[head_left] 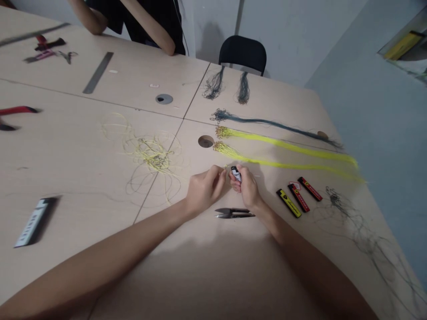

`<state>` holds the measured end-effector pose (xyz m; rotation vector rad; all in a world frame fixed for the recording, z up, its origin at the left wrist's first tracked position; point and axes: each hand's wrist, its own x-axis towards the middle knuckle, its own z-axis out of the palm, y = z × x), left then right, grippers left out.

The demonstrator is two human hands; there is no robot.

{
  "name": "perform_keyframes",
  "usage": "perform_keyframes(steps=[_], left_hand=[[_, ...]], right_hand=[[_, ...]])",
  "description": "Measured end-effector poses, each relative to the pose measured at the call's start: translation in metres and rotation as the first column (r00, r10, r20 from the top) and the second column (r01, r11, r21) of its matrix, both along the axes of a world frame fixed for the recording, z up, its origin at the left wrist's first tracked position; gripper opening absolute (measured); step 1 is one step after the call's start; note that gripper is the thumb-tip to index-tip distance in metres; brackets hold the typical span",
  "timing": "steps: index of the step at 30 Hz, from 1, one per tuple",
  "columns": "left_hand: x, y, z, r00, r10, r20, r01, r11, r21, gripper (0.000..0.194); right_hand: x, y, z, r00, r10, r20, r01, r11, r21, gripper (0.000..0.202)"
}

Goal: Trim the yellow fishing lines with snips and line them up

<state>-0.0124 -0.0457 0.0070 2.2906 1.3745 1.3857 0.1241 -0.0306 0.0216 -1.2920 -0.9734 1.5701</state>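
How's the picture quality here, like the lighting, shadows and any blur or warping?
Head view: dim, fairly even light, with a soft broad shadow on the table below the snips; head view: tools at the far left, like the red-handled one, look smeared, while the snips are crisper; head view: wide-angle stretch toward the edges, forearms drawn long.

Matt smooth wood-look table (196,249), metal snips (233,213) (dull grey), glossy plastic-looking lighters (288,203), stringy yellow line (283,144)
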Motion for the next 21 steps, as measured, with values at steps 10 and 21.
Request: perform_keyframes(steps=[10,21], left_hand=[[0.0004,0.0003,-0.0018,0.995,0.036,-0.098,-0.027,0.995,0.091,0.023],[0.0007,-0.0005,-0.0018,0.989,0.067,-0.134,-0.058,0.996,0.070,0.028]], right_hand=[[-0.0056,-0.0028,0.0039,0.995,-0.102,-0.018,0.099,0.988,-0.116,0.038],[-0.0067,-0.0045,0.0033,0.993,-0.105,0.047,0.110,0.988,-0.107,0.035]])
